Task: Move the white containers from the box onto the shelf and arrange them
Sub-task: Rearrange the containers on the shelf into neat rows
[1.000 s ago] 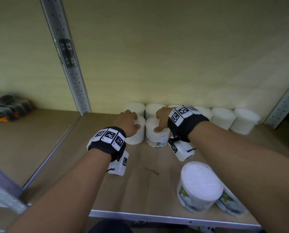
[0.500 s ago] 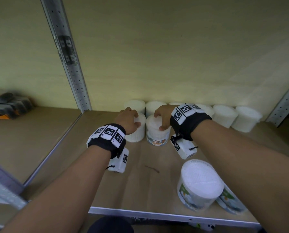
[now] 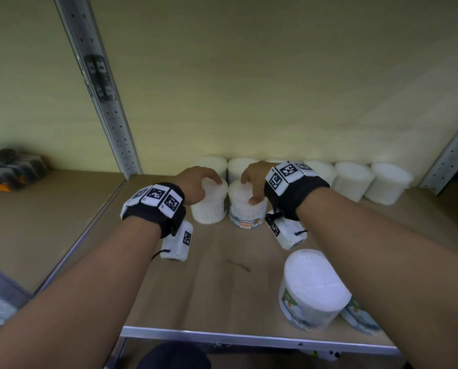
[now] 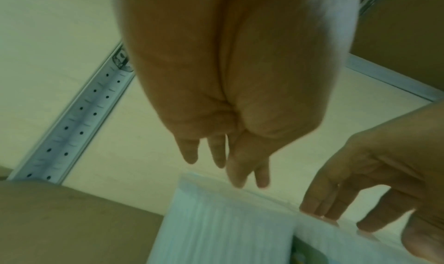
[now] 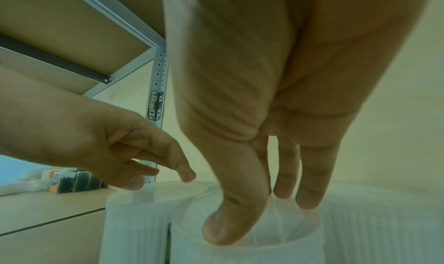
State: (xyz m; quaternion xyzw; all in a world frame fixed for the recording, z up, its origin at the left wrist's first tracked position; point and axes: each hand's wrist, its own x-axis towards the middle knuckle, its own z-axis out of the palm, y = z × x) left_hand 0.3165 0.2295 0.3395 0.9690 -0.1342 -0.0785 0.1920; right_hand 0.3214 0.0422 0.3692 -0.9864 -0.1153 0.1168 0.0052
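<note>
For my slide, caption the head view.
Left hand touches a white cylindrical container; right hand grips the labelled white container beside it.

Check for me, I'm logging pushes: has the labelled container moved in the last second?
No. The labelled container stays equally close to the back-row container behind it; only the view shifted slightly.

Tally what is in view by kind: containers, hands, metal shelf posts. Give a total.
White round plastic containers: 10
Bare hands: 2, the left hand and the right hand
Perforated metal shelf posts: 2
Total: 14
</note>
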